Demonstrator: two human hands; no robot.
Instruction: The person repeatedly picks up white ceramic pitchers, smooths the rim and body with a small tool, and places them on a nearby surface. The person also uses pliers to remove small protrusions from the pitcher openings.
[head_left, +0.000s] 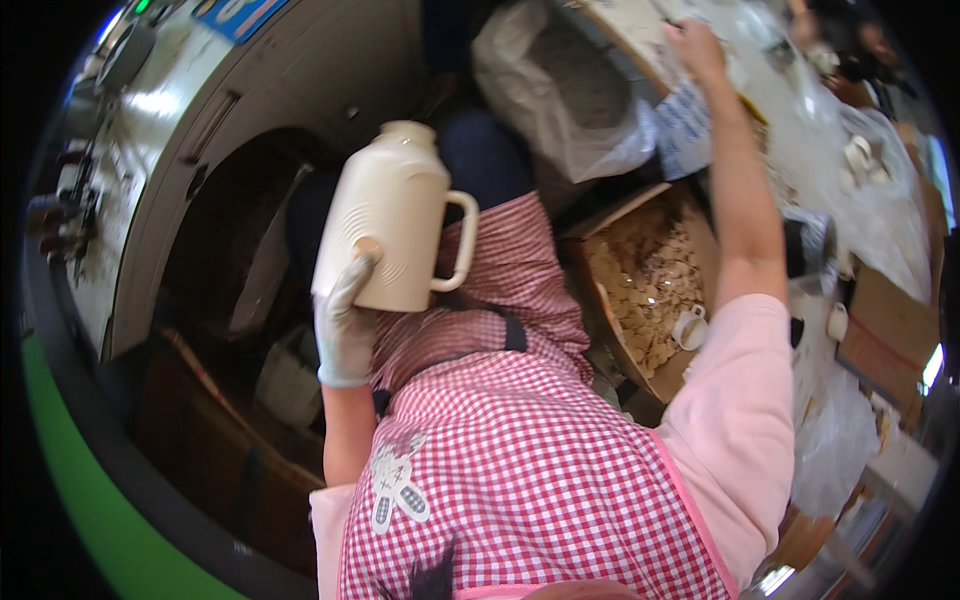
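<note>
My left hand (345, 320), in a pale glove with one bare fingertip, grips the lower left of a cream flask-like jug (385, 215) with ringed relief and a side handle, held above my lap. My right hand (690, 50) is bare and stretched up to the worktop (775, 130) at the upper right, its fingers closed around a thin item too small to name. Below that hand, a blue-and-white printed sheet or packet (685, 135) lies at the worktop's edge.
A box (640, 290) of small pale chips with a white cup sits by my right leg. A filled white bag (560, 90) stands beyond. Plastic bags (880, 220) and cardboard (880, 340) lie at right. A cluttered counter (155, 100) runs along the left.
</note>
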